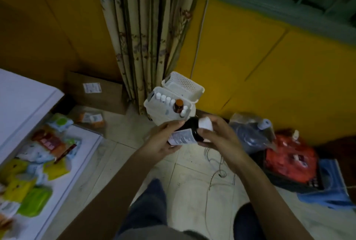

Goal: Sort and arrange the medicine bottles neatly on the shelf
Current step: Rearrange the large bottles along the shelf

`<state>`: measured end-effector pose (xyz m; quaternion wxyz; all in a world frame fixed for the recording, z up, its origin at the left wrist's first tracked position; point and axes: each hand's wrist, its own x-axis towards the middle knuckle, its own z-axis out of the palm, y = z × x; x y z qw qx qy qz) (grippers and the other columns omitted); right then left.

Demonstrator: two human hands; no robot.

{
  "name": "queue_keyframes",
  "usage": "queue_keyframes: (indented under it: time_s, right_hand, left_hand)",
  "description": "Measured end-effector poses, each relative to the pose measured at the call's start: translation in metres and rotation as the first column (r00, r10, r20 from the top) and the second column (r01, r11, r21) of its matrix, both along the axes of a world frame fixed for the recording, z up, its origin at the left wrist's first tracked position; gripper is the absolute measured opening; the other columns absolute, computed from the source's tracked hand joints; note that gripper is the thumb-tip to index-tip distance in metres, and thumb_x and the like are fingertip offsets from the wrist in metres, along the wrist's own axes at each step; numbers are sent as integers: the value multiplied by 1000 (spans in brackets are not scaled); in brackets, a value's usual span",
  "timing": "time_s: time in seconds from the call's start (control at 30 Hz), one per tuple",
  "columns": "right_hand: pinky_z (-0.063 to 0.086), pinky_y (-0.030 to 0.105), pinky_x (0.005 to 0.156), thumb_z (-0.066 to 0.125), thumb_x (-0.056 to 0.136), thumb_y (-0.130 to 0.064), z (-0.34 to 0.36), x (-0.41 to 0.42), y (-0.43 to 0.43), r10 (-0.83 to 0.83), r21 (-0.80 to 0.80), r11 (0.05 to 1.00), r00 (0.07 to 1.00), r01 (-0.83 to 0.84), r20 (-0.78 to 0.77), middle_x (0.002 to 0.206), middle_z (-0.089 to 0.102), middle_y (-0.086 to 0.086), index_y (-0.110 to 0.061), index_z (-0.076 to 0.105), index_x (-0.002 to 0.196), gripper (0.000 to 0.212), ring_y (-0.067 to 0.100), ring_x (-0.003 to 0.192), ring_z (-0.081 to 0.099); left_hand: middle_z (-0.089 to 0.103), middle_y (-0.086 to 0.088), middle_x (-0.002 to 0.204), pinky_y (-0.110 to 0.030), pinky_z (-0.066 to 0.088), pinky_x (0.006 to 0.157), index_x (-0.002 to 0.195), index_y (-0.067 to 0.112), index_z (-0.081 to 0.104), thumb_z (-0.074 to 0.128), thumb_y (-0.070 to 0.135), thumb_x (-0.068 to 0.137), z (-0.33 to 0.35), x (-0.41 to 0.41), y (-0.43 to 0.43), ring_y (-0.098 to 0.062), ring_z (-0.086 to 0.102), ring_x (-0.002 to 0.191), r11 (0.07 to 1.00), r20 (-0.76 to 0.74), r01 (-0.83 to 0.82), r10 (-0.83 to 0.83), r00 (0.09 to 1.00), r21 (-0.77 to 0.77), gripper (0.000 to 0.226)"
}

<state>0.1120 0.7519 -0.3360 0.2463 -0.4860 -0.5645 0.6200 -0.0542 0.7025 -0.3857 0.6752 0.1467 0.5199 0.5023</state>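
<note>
Item 1. We record one dark bottle (189, 128), white cap (205, 123) and white printed label (183, 137), held between both hands above the tiled floor. It lies tilted, cap end up toward the right hand.

Item 2. Left hand (163, 140): fingers and thumb curled round the labelled base end.

Item 3. Right hand (217, 136): fingers wrapped over the cap end, thumb under the bottle's shoulder. We cannot tell whether the cap is loose.

Item 4. Just beyond the hands, a white basket (152, 108) holds a row of small white-capped bottles (166, 98) and one amber bottle (178, 106) with an orange cap, all upright. A second perforated basket (183, 83) touches it behind.

Item 5. Beyond the baskets, a floral curtain (148, 37); to the left of it, a cardboard box (100, 95).

Item 6. Left of the left hand, a white surface (86, 143) carries green, yellow and red packets (34, 197).

Item 7. Right of the right hand, a clear plastic bag (248, 131), a red bag (290, 155) and blue cloth (327, 195).

Item 8. Below the hands, a thin cable (217, 172) on the floor.
</note>
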Motion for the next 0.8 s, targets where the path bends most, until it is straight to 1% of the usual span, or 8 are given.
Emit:
queue_keyframes:
  time_s: [0.2, 0.3, 0.37, 0.53, 0.6, 0.67, 0.73, 0.8]
  right_hand:
    - [58, 39, 83, 65, 87, -4, -34, -4, 80, 24, -72, 997, 983, -11, 180, 113, 66, 9, -10, 58, 118, 32, 21, 101, 66]
    - [53, 15, 74, 73, 77, -14, -55, -24, 115, 126, -86, 990, 966, -109, 225, 109, 64, -1, -18, 57, 114, 40, 3, 93, 64]
    - [44, 6, 67, 75, 71, -27, -71, -40, 135, 141, -42, 990, 944, -135, 297, 104, 61, -9, -25, 55, 109, 43, 0, 90, 59]
    - [50, 17, 71, 75, 54, -48, -125, -67, 187, 251, -58, 968, 920, -245, 302, 100, 65, -14, -33, 60, 99, 49, -5, 89, 62]
    - [49, 11, 72, 78, 59, -45, -139, -81, 224, 412, -65, 908, 851, -415, 327, 106, 62, -13, -24, 60, 108, 56, -4, 93, 60]
    - [48, 9, 71, 82, 70, -27, -157, -101, 263, 561, -89, 816, 743, -572, 366, 109, 58, -9, -17, 58, 117, 54, 4, 96, 58]
    - [50, 22, 79, 79, 76, -19, -184, -127, 296, 642, -48, 715, 628, -697, 440, 113, 57, -6, -17, 55, 120, 51, 14, 104, 56]
    - [49, 31, 84, 78, 77, -21, -212, -154, 321, 662, -9, 634, 536, -774, 524, 120, 58, 0, -18, 50, 124, 55, 19, 110, 55]
  left_hand:
    - [62, 0, 105, -28, 56, 74, 107, 21, 58, 65, 33, 88, -26, -13, 77, -11, 64, 88, 998, -111, 53, -57, 992, -34, 24]
    - [61, -1, 110, -23, 54, 68, 121, 12, 55, 62, 32, 90, -45, -27, 101, -9, 62, 88, 994, -145, -22, 7, 989, -105, 37]
    - [59, -8, 119, -23, 52, 70, 126, 10, 53, 62, 30, 90, -60, -36, 118, -12, 61, 92, 982, -185, -95, 64, 981, -162, 42]
    - [57, -8, 116, -16, 50, 65, 128, 5, 51, 62, 14, 91, -97, -46, 159, -18, 57, 98, 889, -360, -336, 217, 907, -310, 40]
    - [55, -8, 122, -16, 49, 72, 132, 4, 46, 59, 9, 92, -115, -45, 175, -21, 56, 105, 820, -333, -436, 321, 887, -371, 42]
    - [46, -8, 137, -26, 43, 88, 142, 8, 34, 61, 11, 91, -134, -42, 189, -25, 48, 122, 736, -372, -525, 386, 844, -427, 58]
    - [37, -9, 147, -32, 37, 100, 146, 10, 25, 65, 14, 88, -154, -36, 200, -27, 40, 132, 701, -453, -551, 352, 819, -452, 71]
    - [33, -10, 150, -26, 33, 102, 147, 8, 22, 67, 15, 87, -174, -29, 211, -26, 34, 136, 694, -526, -547, 279, 803, -468, 76]
